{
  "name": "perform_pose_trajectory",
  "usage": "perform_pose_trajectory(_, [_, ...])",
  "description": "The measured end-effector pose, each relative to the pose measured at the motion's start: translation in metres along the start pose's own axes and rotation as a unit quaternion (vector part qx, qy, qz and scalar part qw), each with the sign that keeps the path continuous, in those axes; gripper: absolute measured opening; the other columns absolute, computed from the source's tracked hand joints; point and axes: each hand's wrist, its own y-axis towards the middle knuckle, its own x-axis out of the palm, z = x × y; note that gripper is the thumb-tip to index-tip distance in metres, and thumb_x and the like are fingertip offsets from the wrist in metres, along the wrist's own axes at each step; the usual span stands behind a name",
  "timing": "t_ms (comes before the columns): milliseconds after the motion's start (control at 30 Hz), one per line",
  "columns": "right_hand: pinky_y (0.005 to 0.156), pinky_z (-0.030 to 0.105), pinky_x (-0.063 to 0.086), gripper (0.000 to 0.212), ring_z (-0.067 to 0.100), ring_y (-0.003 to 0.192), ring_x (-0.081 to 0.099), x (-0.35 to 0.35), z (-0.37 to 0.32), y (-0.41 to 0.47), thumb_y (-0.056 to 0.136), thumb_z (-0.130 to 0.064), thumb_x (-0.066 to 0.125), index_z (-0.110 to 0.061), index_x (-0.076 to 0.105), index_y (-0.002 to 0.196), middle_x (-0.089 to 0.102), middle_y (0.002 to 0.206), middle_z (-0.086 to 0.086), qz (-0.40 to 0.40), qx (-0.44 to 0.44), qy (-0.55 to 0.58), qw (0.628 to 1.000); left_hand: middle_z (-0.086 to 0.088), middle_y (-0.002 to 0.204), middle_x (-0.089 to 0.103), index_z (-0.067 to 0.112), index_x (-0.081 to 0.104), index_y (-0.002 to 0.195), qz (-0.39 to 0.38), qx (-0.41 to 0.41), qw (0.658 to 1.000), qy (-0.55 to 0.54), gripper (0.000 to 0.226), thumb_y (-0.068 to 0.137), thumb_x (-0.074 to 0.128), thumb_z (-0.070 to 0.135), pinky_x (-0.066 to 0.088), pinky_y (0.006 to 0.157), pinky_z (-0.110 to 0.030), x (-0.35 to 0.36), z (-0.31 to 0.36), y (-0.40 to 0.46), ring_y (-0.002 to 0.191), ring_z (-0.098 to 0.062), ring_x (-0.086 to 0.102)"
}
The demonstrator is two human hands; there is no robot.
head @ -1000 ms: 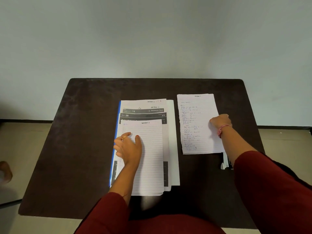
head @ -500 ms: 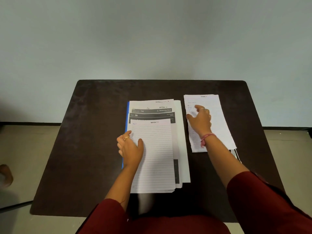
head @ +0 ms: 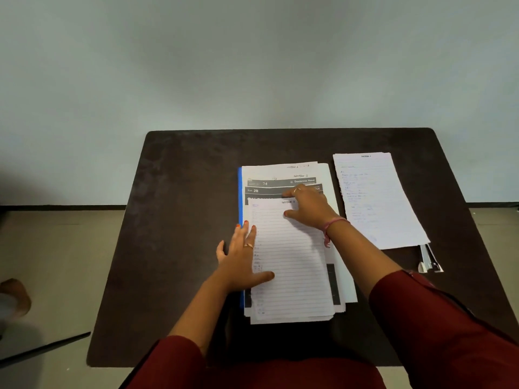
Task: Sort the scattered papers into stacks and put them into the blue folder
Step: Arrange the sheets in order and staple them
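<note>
I'm watching the right hand [head: 307,206] coming across from the handwritten sheet [head: 376,200] on the right, where it was resting half a second ago, and it is now settling on the top end of the lined sheet [head: 292,265] in the middle pile. Its fingers are lying fairly straight, fingertips reaching onto the dark printed pages [head: 280,186] just beyond the lined sheet's top edge; it is pressing rather than gripping, and holding nothing.

The left hand [head: 243,259] is flattening out too. A moment back it was curled at the pile's left edge; now it is lying open, palm down, thumb on the lined sheet and fingers pointing up along the edge beside the blue folder [head: 240,197], of which only a thin strip is showing under the pile.

So both hands are working on the centre pile, and I'm reading this as squaring it up on the folder (the lined sheet is overhanging the near end a little). The handwritten sheet is lying untouched on the dark table [head: 182,220], well clear of the folder, with some other papers [head: 429,259] poking out beneath its near corner. That stack is yet to be brought over, so the job is looking partly done.
</note>
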Motion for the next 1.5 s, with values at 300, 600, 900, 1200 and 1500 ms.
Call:
perform_pose_trajectory(300, [0.103,0.042,0.037,0.050,0.022,0.120,0.048,0.012,-0.035,0.035,0.085,-0.035,0.070,-0.021,0.055,0.130,0.054,0.132,0.002,-0.029,-0.029,-0.046,0.998,0.004,0.146,-0.046,0.025,-0.034,0.143,-0.081,0.057,0.991,0.085,0.126,0.071,0.052,0.081,-0.025,0.105,-0.057,-0.007,-0.029,0.008,0.131,-0.018,-0.045])
perform_pose_trajectory(600, [0.102,0.045,0.038,0.048,0.023,0.117,0.048,0.020,-0.045,0.053,0.078,-0.042,0.074,-0.023,0.056,0.119,0.054,0.125,0.003,-0.078,-0.027,-0.137,0.987,0.003,0.148,-0.043,0.025,-0.039,0.137,-0.091,0.058,0.986,0.127,0.122,0.074,0.050,0.079,-0.021,0.106,-0.061,0.000,-0.044,0.017,0.136,-0.022,-0.039])
perform_pose_trajectory(900, [0.101,0.042,0.039,0.046,0.023,0.111,0.052,0.032,-0.046,0.053,0.080,-0.038,0.074,-0.018,0.055,0.117,0.056,0.122,0.004,-0.074,-0.021,-0.151,0.985,0.008,0.142,-0.049,0.028,-0.040,0.136,-0.083,0.061,0.989,0.109,0.122,0.073,0.050,0.080,-0.025,0.103,-0.059,0.007,-0.050,0.018,0.132,-0.021,-0.043])
perform_pose_trajectory(1200, [0.102,0.040,0.037,0.041,0.022,0.114,0.048,0.029,-0.047,0.057,0.082,-0.044,0.069,-0.019,0.056,0.112,0.055,0.122,0.004,-0.082,-0.059,-0.231,0.968,0.010,0.141,-0.049,0.028,-0.042,0.131,-0.073,0.055,0.993,0.079,0.123,0.071,0.052,0.081,-0.027,0.105,-0.058,0.009,-0.052,0.016,0.133,-0.017,-0.043])
perform_pose_trajectory(1500, [0.088,0.033,0.040,0.038,0.020,0.099,0.053,0.027,-0.051,0.057,0.084,-0.040,0.069,-0.016,0.054,0.109,0.062,0.110,0.006,-0.089,-0.080,-0.237,0.964,0.010,0.141,-0.047,0.021,-0.031,0.144,-0.072,0.052,0.993,0.076,0.128,0.071,0.057,0.077,-0.027,0.103,-0.057,0.006,-0.049,0.015,0.134,-0.018,-0.042])
